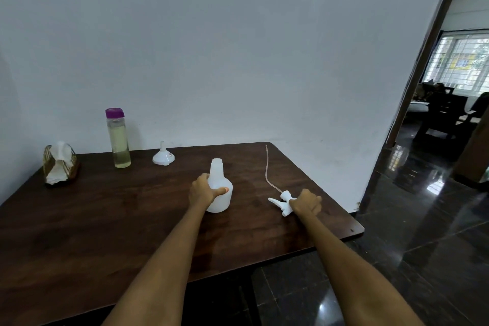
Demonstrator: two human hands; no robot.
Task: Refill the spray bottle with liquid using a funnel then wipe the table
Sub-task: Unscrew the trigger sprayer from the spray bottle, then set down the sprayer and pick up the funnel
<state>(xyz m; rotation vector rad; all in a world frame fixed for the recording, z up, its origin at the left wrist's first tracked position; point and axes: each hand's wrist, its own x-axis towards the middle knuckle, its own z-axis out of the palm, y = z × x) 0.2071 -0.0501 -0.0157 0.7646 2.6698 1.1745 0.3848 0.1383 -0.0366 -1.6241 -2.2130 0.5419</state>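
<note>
My left hand (205, 191) holds the open spray bottle (219, 188) on the desk (105, 219). My right hand (307, 202) holds the sprayer top (281, 200). The funnel (163, 156) waits. Filling and wiping are not done.

no readable text, funnel (163, 158) bears a small illegible mark
</note>
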